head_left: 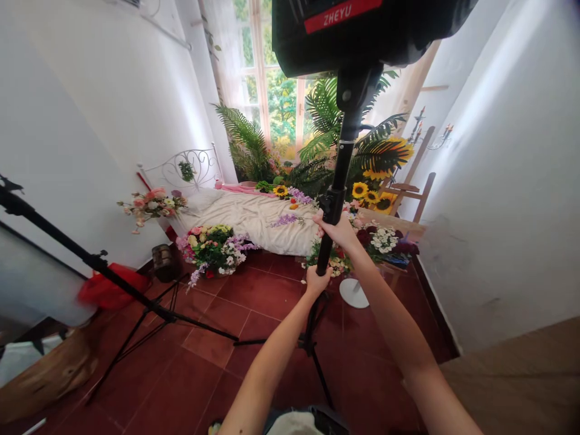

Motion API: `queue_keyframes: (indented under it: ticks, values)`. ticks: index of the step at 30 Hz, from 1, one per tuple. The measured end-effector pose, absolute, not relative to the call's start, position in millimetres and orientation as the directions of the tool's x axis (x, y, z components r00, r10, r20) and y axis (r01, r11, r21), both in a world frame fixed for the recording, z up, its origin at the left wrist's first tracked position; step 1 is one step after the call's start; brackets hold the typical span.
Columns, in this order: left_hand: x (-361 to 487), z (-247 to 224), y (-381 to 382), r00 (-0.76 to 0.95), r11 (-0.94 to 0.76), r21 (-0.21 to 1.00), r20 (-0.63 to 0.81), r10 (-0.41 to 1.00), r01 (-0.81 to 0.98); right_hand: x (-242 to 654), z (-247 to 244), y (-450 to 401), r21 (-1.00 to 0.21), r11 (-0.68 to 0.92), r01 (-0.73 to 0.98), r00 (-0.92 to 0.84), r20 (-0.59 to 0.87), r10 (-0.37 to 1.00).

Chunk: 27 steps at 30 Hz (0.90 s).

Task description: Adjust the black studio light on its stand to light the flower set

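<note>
A black light stand [348,136] rises upright in front of me, with a big black studio light [362,45] marked ZHEYU at its top. My left hand [318,280] is wrapped round the lower part of the pole. Higher up, my right hand [338,231] is closed on the same stand, just under its black clamp collar [332,205]. The stand's tripod legs [310,345] spread over the red tiled floor [254,290]. The light's upper part lies outside the view.
Another black stand [122,284] slants across the left, its legs spread. Behind are a bed with cream bedding [254,220], a flower bouquet [212,248], palm leaves [244,139] and a window [281,103]. A wooden easel [414,193] and a round white base [354,293] are at right.
</note>
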<state>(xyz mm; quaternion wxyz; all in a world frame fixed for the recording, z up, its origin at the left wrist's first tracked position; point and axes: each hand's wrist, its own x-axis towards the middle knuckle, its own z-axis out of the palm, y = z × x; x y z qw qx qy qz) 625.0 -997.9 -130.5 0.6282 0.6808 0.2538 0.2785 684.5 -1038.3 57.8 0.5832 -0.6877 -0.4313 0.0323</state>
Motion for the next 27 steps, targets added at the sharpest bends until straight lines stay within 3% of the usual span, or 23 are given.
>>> queue_keyframes:
  ticks: [5,11,16,21,24,27]
  values:
    - [631,-139,-997,0.714,-0.091,0.996,0.068,0.696,-0.007,688,30,-1077,-0.732,-0.036,0.681,0.533,0.46,0.71]
    - [640,-151,-993,0.702,-0.176,0.983,0.156,0.695,-0.044,675,-87,-1129,-0.747,-0.418,0.517,0.66,0.038,0.75]
    - [641,-151,-993,0.723,-0.199,0.979,0.175,0.669,-0.053,650,-133,-1132,-0.788,-0.361,0.499,0.7,0.121,0.703]
    - [643,-152,-993,0.724,-0.198,0.977,0.194,0.662,-0.08,638,-142,-1128,-0.762,-0.467,0.448,0.8,0.109,0.59]
    - [643,-151,-993,0.725,-0.187,0.978,0.194,0.661,-0.091,630,-149,-1131,-0.717,-0.462,0.521,0.76,0.144,0.633]
    - [642,-151,-994,0.719,-0.189,0.977,0.204,0.664,-0.103,620,-154,-1133,-0.665,-0.454,0.593,0.757,0.269,0.596]
